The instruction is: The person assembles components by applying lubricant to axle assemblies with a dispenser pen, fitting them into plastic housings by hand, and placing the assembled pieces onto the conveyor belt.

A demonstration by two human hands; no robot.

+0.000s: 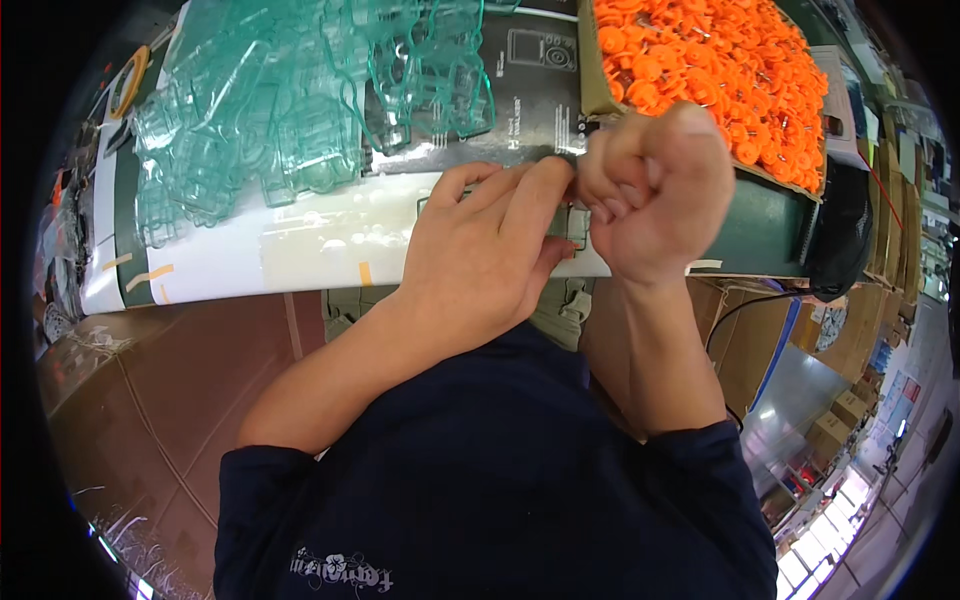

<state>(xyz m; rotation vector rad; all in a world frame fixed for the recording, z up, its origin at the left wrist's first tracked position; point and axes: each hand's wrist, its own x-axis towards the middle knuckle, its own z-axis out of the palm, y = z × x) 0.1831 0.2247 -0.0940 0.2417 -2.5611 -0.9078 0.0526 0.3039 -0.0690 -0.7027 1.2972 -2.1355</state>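
Observation:
My left hand [480, 250] lies over a clear greenish plastic part [580, 230] near the table's front edge, its fingers bent and pressed on it. Only thin edges of that part show on either side of the hand; the rest is hidden. Right beside it, my right hand [665, 195] is raised and closed in a fist, the fingertips curled toward the left hand's fingers. What the fist holds, if anything, cannot be made out. Beyond the left hand lies a pile of similar clear green moulded plastic parts [310, 140].
An open cardboard box [600, 75] full of orange plastic pieces [720, 80] with metal pins stands at the back right. White sheeting [220, 265] covers the near left of the table. A black bag-like item [840, 230] hangs at the right edge. Brown cartons [830, 430] stand lower right.

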